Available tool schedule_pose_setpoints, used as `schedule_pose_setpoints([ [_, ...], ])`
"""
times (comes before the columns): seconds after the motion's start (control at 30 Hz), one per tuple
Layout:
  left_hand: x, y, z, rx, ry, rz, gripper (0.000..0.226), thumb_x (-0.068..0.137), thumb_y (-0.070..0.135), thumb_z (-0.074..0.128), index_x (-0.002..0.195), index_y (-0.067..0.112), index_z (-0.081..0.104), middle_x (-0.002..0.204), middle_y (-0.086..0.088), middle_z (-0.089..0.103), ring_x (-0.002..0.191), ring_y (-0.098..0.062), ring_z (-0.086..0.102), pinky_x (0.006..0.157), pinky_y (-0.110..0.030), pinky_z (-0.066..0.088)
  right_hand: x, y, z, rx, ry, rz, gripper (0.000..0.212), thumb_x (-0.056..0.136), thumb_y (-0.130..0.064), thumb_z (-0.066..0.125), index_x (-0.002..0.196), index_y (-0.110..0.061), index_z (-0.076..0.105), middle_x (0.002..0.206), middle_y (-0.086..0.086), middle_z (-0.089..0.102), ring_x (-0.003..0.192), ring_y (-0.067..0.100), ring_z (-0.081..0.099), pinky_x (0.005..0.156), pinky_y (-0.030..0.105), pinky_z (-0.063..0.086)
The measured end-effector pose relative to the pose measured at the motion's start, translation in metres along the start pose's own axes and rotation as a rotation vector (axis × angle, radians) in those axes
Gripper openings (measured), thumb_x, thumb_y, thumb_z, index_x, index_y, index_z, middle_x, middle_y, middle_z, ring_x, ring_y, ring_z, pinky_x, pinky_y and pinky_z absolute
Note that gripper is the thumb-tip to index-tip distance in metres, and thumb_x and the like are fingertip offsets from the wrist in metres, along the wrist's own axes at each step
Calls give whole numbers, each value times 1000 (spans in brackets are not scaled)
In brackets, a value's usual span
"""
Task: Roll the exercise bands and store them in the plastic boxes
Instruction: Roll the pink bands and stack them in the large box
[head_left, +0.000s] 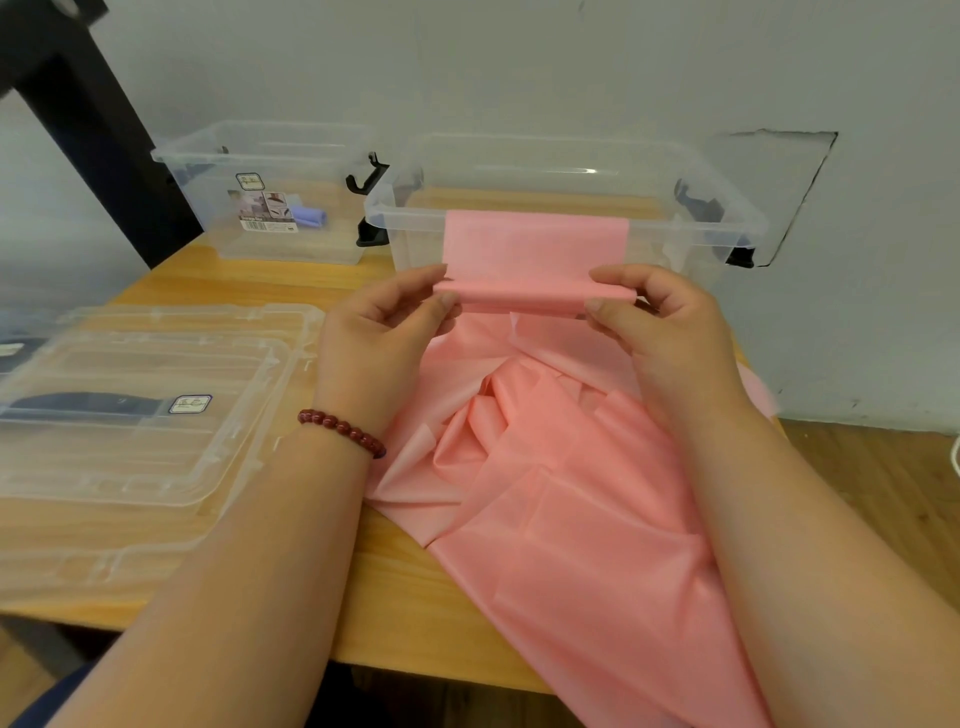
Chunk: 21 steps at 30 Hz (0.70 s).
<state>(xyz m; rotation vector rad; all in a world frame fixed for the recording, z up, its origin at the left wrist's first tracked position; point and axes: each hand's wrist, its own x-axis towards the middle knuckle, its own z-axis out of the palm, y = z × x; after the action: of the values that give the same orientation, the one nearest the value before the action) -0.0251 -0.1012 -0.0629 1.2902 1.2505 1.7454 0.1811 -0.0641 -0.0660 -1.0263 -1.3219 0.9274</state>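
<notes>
Pink band (535, 244) pinched in both hands, frame centre.
I note left hand (379, 332) and right hand (660, 322), fingers curled, gripping the folded edge's ends; band drapes over clear box (410, 212) rim above; bare table (405, 597) lower centre.

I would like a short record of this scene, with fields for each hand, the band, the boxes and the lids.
Left hand: pinches the left end of the rolled edge of the pink band
Right hand: pinches the right end of the same edge
Pink band: barely rolled; the rest lies crumpled on the table and hangs over its near edge
Near box: open, behind the band
Far box: open, holds a purple roll
Lids: stacked, on the table's left side
Bracelet: red beads, left wrist
</notes>
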Motion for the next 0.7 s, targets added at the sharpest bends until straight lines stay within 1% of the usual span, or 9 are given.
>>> schedule_pose_setpoints([
  [0.1,1,1,0,-28,18,-17,23,90,-1,62,108,12,67,72,8,71,71,-4,69,71,-15,54,0,0,1,27,-2,16,27,85,-1,66,94,-26,71,86,-3,71,78,13,69,90,35,55],
  [0.2,1,2,0,-33,15,-1,23,91,-3,59,100,18,66,66,8,70,67,-6,68,68,-17,55,-1,-1,2,29,7,2,23,87,-3,65,95,-25,69,80,0,67,67,11,65,75,29,55],
  [0.27,1,1,-2,-32,8,12,20,91,-2,60,96,16,67,68,6,70,69,-7,69,69,-19,55,-1,-2,2,26,17,-20,22,88,-5,66,97,-25,66,82,6,61,62,10,61,68,25,53],
  [0.37,0,0,-1,-15,-17,21,23,87,-2,66,101,16,67,80,1,67,75,-7,69,78,-23,57,-1,-3,1,4,30,-32,18,89,-7,66,94,-24,65,82,14,49,58,8,58,62,22,51],
  [0.4,0,0,0,-19,-23,15,26,86,-3,66,105,14,67,84,-2,66,76,-6,69,78,-22,57,0,-3,1,1,34,-28,17,90,-7,65,93,-24,65,81,14,48,58,8,58,61,22,51],
  [0.5,1,-1,1,-6,-7,-3,24,90,-3,60,111,6,66,86,-3,69,76,-3,70,66,-16,54,1,-2,2,23,36,-8,14,90,-9,64,92,-22,67,79,10,56,61,10,60,65,25,52],
  [0.57,2,-2,-1,41,20,5,21,91,2,61,110,9,69,85,4,71,78,-4,69,61,-16,52,0,-2,2,60,21,15,15,90,-6,63,95,-20,67,80,5,62,65,12,63,70,26,53],
  [0.63,3,-4,-3,85,32,36,19,91,5,63,106,14,70,93,6,69,79,-1,67,59,-16,51,0,-2,2,64,22,27,19,90,-2,61,97,-19,67,82,6,63,66,12,64,71,27,54],
  [0.7,4,-4,-3,125,30,90,17,90,6,64,101,17,70,100,4,65,72,1,63,57,-15,49,0,-2,2,38,36,17,19,90,-4,62,95,-20,67,81,8,62,66,12,63,69,27,53],
])
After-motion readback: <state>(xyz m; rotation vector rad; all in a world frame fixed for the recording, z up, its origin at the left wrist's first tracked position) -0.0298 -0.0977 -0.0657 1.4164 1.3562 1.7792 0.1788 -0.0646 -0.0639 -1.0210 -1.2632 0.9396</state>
